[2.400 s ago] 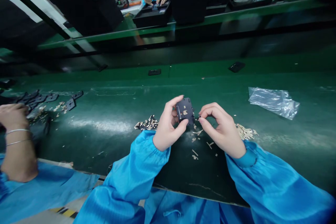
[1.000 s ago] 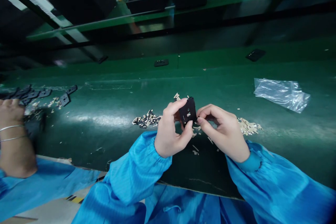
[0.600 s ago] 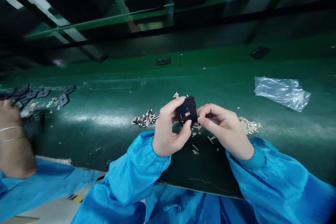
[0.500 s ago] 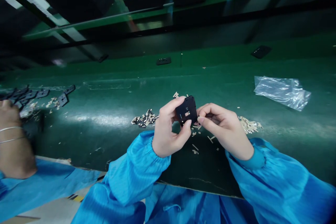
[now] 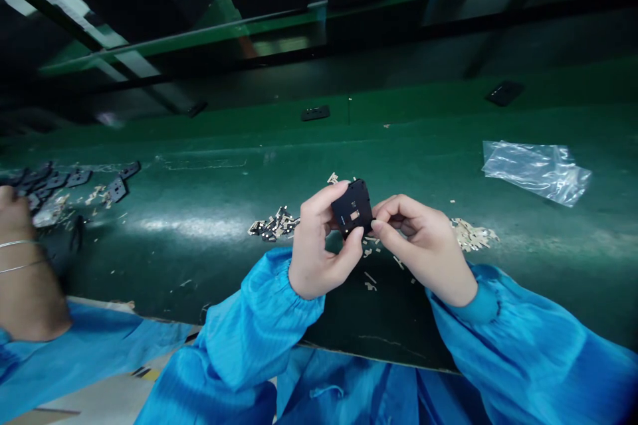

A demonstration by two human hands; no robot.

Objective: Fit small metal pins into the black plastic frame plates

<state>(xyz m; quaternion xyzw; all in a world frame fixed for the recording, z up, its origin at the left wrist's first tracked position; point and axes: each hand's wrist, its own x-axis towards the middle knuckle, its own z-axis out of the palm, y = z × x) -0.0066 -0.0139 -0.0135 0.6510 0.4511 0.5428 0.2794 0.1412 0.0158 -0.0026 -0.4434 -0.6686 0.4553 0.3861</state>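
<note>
A small black plastic cover [image 5: 355, 202], with rounded corners and a tan rectangle on its face, is tilted above the bench. Its left edge is gripped by my left hand [image 5: 321, 239], thumb at the bottom corner and fingers at the top. At the right edge, my right hand [image 5: 419, 239] is closed in a pinch against the cover; whatever lies between its fingertips is hidden. Left of my hands is a pile of small black and silvery pieces [image 5: 275, 224]. Loose tan bits [image 5: 370, 282] are scattered below, and a heap of tan pieces [image 5: 472, 236] lies beyond my right wrist.
A clear plastic bag [image 5: 535, 169] lies to the right on the green bench [image 5: 209, 265]. Black plates [image 5: 316, 113] rest toward the back. On the left, another person's arm [image 5: 30, 279] reaches beside stacked black parts [image 5: 54, 179]. A raised green shelf edge [image 5: 179, 36] crosses behind.
Both hands keep almost the same hold, and the cover has turned only slightly. The other person's hand on the left has shifted a little to the left.
</note>
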